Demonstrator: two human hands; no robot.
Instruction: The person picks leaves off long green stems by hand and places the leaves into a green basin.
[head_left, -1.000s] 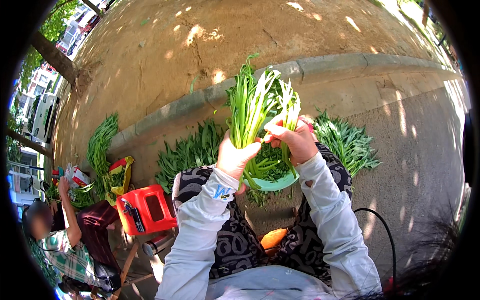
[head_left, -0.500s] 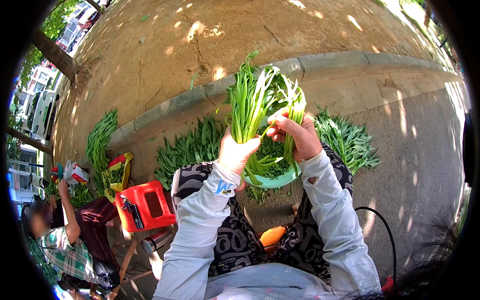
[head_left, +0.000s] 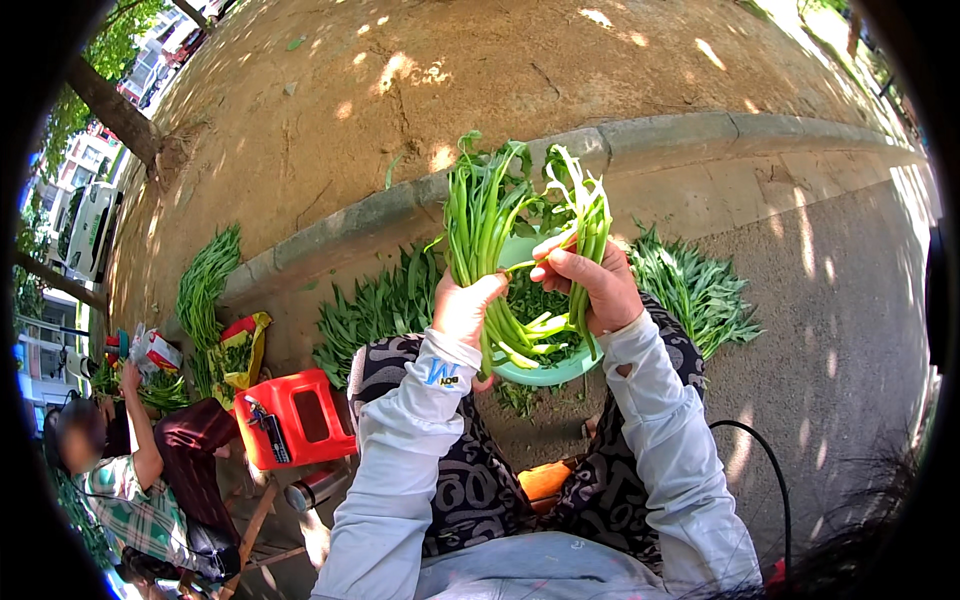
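My left hand (head_left: pixel 463 308) is closed round a thick bunch of long green stems (head_left: pixel 480 220), which look like water spinach. The leafy tops point away from me and the pale stem ends curve over the basin. My right hand (head_left: pixel 608 288) holds a smaller bunch (head_left: pixel 594 225) against its palm. Its thumb and forefinger pinch a thin stem that reaches toward the left-hand bunch. Beneath both hands stands a pale green basin (head_left: pixel 548 376), with cut leaves (head_left: pixel 545 300) in it, partly hidden by the bunches.
Leafy piles lie left (head_left: pixel 375 318) and right (head_left: pixel 690 285) of the basin, before a stone curb (head_left: pixel 400 208). At left are a red stool (head_left: pixel 285 390) bearing a small black device, a metal flask (head_left: pixel 322 484), a yellow bag (head_left: pixel 240 375) and a seated co-worker (head_left: pixel 140 500). A black cable (head_left: pixel 775 465) curves at right.
The bunch in my left hand has tipped slightly left and its tops sit lower. The gap between the two bunches is wider. My right hand stays nearly in place, still pinching.
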